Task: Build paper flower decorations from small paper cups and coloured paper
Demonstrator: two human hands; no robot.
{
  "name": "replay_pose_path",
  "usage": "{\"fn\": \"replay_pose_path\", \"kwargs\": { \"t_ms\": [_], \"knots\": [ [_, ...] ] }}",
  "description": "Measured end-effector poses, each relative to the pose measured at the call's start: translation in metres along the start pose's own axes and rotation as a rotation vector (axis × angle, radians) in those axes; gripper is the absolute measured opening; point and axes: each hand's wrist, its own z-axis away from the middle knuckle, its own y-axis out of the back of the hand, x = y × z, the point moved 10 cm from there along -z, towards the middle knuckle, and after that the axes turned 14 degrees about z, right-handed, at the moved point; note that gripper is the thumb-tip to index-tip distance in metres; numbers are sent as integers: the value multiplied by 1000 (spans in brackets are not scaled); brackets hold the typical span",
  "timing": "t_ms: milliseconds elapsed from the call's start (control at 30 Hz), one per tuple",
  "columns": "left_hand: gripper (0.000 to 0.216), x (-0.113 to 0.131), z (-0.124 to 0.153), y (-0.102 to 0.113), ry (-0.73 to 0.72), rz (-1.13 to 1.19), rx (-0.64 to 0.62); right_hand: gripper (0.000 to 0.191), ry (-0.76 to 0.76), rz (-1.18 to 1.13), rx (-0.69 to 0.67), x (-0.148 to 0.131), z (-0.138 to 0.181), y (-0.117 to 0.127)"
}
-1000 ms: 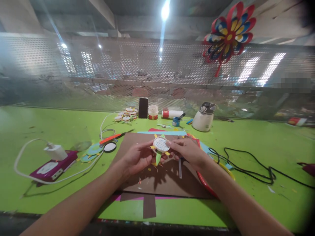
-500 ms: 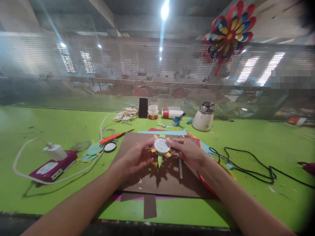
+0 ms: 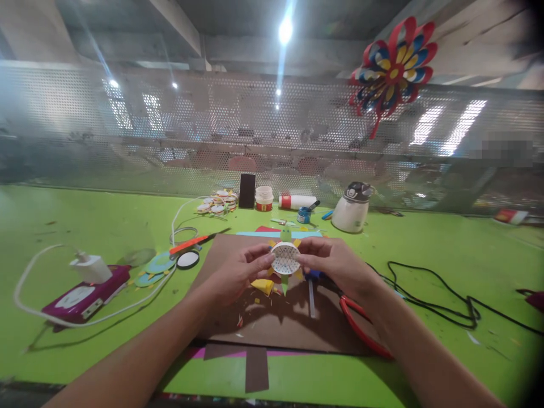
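A paper turtle with a round white dotted shell, green head and tail and yellow feet is held up over a brown board. My left hand pinches the shell's left rim between thumb and fingers. On the opposite rim, my right hand grips it the same way. Below the turtle lie a folded yellow paper piece and small scraps. A clear glue stick with a blue part rests under my right hand. Red-handled scissors lie beside my right wrist, partly covered.
At left are a purple power strip with a white charger, green paper discs and an orange cutter. Along the back stand several small turtles, a phone, paper cups and a kettle. Black cable lies right.
The turtle has tipped, so its shell faces me more. My right fingers have moved from on top of the shell to its right rim. The camera view has shifted slightly.
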Motion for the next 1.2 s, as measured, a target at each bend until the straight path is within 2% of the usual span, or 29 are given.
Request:
{"fn": "replay_pose_path", "kwargs": {
  "t_ms": [233,667,867,1067,1200],
  "knots": [
    [28,0,-1,-1,-24,-37,-48,17,-20,-40,-26,-2,4,-1],
    [29,-3,-1,1,-35,-33,-36,15,14,-37,-6,-2,1,1],
    [31,5,2,-10,-75,-79,-93,21,43,-26,-9,-8,6,3],
    [32,15,6,-12,-101,-231,-34,33,32,-6,-61,-6,8,2],
    [36,19,6,-19,-144,-206,-52,25,51,-60,-22,-8,8,5]
  ]
}}
